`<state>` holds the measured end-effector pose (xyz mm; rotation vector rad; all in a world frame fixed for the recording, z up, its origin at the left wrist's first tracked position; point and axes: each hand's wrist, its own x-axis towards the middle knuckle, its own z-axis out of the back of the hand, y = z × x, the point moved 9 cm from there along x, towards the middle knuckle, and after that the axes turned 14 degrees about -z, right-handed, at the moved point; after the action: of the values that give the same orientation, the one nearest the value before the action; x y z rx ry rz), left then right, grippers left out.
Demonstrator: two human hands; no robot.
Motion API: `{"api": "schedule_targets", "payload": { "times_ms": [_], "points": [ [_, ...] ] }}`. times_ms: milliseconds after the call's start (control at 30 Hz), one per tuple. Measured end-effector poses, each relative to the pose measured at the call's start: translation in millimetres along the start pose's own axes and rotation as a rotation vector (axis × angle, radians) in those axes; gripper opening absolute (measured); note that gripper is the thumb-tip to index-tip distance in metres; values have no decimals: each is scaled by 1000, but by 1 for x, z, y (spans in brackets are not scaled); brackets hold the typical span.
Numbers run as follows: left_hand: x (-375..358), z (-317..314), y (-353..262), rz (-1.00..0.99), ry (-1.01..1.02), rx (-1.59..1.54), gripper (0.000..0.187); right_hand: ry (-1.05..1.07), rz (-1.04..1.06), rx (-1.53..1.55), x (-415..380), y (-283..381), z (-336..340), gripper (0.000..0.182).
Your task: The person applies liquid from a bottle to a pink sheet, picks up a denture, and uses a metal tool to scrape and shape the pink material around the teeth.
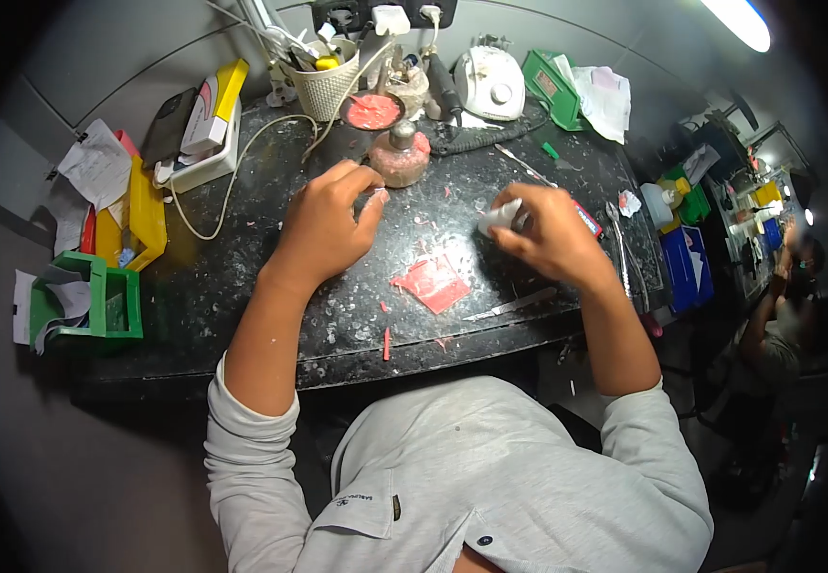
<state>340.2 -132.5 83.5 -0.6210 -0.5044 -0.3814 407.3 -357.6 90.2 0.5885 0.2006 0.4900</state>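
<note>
My left hand (pixel 338 218) is over the bench, left of centre, its fingertips pinched on something small and pale that I cannot make out. Wrapped round a whitish piece (pixel 500 218), my right hand (pixel 550 232) is to the right, with the piece showing between thumb and fingers. A red wax sheet (pixel 435 283) lies on the bench between and below the hands. Beside it, near the front edge, rests a thin knife (pixel 511 305). A round glass burner (pixel 400 160) with a metal cap stands just beyond my left fingertips.
On the left are green bins (pixel 89 296) and a yellow bin (pixel 147 215). Behind stand a tool basket (pixel 326 94), a dish of pink wax (pixel 373 112) and a white device (pixel 490 84). Metal tools (pixel 622 253) lie right. Another person (pixel 777 315) sits at the far right.
</note>
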Motion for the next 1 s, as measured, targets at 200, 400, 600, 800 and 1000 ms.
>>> {"api": "schedule_targets", "payload": {
  "times_ms": [200, 400, 600, 800, 1000],
  "points": [
    [0, 5, 0, -25, -32, 42, 13, -204, -68, -56, 53, 13, 35, 26],
    [-1, 9, 0, -34, -48, 63, 13, -177, -88, -183, 85, -13, -1, 28],
    [-1, 12, -3, -84, -77, 89, 13, -215, -76, -192, 59, -29, 36, 26],
    [-1, 11, -3, -72, -56, 87, 12, -208, -346, -523, 5, -94, 52, 12],
    [-1, 7, -2, -75, -72, 28, 14, -314, -444, -531, -22, -117, 52, 9]
  ]
}}
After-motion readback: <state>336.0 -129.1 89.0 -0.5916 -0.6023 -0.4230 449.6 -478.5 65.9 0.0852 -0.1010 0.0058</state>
